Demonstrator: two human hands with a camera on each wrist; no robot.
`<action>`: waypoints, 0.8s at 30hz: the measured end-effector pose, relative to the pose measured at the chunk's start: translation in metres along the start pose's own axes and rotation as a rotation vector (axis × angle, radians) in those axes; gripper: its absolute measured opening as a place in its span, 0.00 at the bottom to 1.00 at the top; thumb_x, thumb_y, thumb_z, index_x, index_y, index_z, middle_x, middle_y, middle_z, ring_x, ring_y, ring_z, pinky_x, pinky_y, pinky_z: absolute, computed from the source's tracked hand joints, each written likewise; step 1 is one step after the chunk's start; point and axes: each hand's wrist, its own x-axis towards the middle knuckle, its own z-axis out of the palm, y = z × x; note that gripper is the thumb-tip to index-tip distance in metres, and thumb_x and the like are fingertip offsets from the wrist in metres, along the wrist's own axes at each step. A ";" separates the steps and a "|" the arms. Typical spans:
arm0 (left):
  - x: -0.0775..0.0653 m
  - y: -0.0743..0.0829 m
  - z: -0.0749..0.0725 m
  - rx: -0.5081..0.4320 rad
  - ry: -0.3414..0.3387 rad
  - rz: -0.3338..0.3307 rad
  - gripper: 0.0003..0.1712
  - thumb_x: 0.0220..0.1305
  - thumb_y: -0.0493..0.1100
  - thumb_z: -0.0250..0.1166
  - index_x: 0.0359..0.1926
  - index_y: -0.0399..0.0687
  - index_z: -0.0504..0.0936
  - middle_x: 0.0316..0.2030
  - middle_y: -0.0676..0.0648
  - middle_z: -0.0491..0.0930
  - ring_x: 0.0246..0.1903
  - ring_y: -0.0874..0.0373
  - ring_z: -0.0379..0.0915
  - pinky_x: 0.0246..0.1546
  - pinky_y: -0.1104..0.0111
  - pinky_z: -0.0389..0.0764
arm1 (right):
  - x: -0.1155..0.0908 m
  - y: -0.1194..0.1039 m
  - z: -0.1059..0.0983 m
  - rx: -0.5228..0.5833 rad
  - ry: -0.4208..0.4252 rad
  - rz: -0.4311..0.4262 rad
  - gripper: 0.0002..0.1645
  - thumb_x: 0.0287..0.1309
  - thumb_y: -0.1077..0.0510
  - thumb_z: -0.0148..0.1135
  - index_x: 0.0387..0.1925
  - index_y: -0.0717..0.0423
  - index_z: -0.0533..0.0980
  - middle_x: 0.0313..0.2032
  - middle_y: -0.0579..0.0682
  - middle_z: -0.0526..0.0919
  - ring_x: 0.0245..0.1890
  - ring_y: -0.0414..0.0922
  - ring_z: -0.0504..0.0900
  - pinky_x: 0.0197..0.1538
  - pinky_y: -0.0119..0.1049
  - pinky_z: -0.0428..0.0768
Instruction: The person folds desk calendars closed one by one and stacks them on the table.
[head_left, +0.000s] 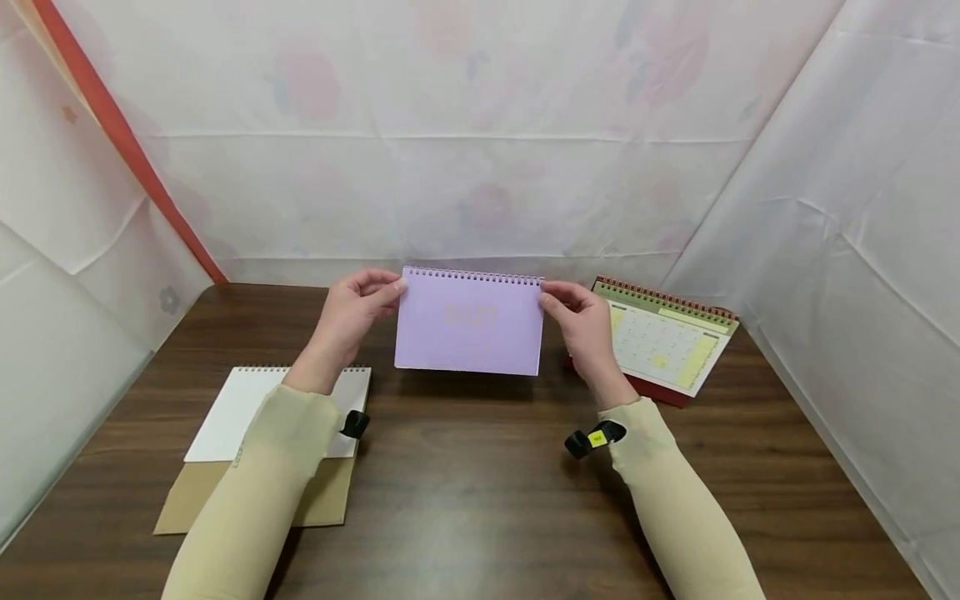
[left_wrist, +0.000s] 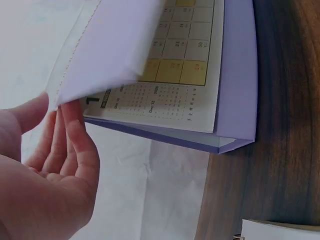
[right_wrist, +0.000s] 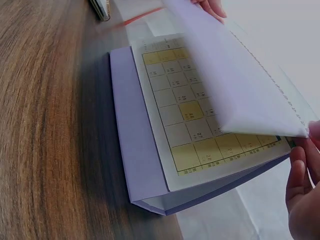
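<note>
A purple spiral-bound desk calendar [head_left: 467, 325] stands near the back of the table, its cover facing me. My left hand [head_left: 354, 312] pinches the cover at its top left corner by the coil, thumb in front. At the top right corner, my right hand [head_left: 581, 321] pinches it likewise. Both wrist views show the purple cover [left_wrist: 112, 45] swung away from the page beneath. That page [right_wrist: 172, 122] carries a date grid with yellow boxes and rests against the purple folded stand [right_wrist: 132, 135]. From the head view the raised cover hides the page.
On the left lies an opened white-paged spiral calendar [head_left: 225, 408] with a brown cardboard base [head_left: 191, 496], partly under my left forearm. To the right, a green-and-yellow desk calendar [head_left: 663, 337] on a red stand leans behind my right hand. Pale cloth [head_left: 480, 100] walls surround the table.
</note>
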 end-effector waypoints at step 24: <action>0.007 -0.026 0.004 0.397 -0.011 0.123 0.19 0.67 0.48 0.67 0.51 0.39 0.84 0.49 0.41 0.82 0.47 0.49 0.76 0.47 0.59 0.76 | 0.000 0.012 0.006 -0.369 -0.039 0.086 0.16 0.66 0.55 0.66 0.49 0.61 0.83 0.48 0.56 0.83 0.46 0.49 0.80 0.49 0.44 0.78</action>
